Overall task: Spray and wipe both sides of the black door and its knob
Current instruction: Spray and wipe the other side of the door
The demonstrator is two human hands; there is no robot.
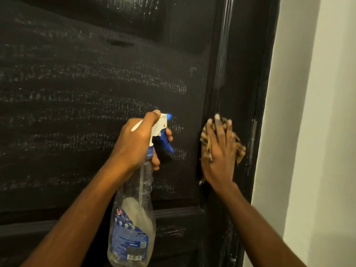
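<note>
At the door's hinge side: both hands work against the black face.
Door (96, 83): fills the view ahead of both hands; its panel is streaked with pale horizontal wet marks.
Left hand (134, 143): closed around the neck of the bottle, thumb on top of the sprayer head, a finger at the blue trigger.
Bottle (133, 224): clear, blue label, hangs below the left hand, nozzle facing the panel, just off the surface.
Right hand (219, 151): fingers spread flat, pressing the cloth onto the door's right stile.
Cloth (240, 149): tan, patterned, bunched under the palm, edges showing around the fingers.
Hinge (252, 139): just right of the cloth.
Wall (317, 132): white, right of the frame.
Knob: not visible.
</note>
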